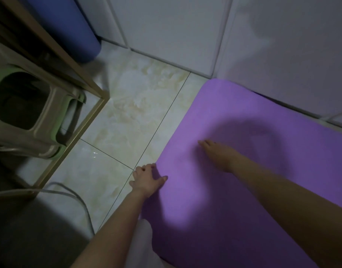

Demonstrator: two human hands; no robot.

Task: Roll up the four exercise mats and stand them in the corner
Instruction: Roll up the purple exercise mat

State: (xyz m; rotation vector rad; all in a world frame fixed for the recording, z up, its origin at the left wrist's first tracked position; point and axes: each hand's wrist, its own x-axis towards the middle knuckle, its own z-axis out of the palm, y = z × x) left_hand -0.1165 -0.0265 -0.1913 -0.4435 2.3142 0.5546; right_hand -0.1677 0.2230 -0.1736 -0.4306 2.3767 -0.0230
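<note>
A purple exercise mat (234, 117) lies flat on the tiled floor along the white wall on the right. My left hand (147, 178) grips its left edge, thumb on top and fingers curled at the edge. My right hand (217, 153) rests flat on the mat's surface, fingers straight and pointing toward the wall. A rolled blue mat (69, 29) stands upright in the corner at the top left, its lower end on the floor.
A gold metal frame (77, 132) stands at the left with stacked green and grey plastic stools (40, 117) under it. A white cable (73, 198) curves across the floor at the lower left. Pale marble tiles (131, 105) lie between the frame and the purple mat.
</note>
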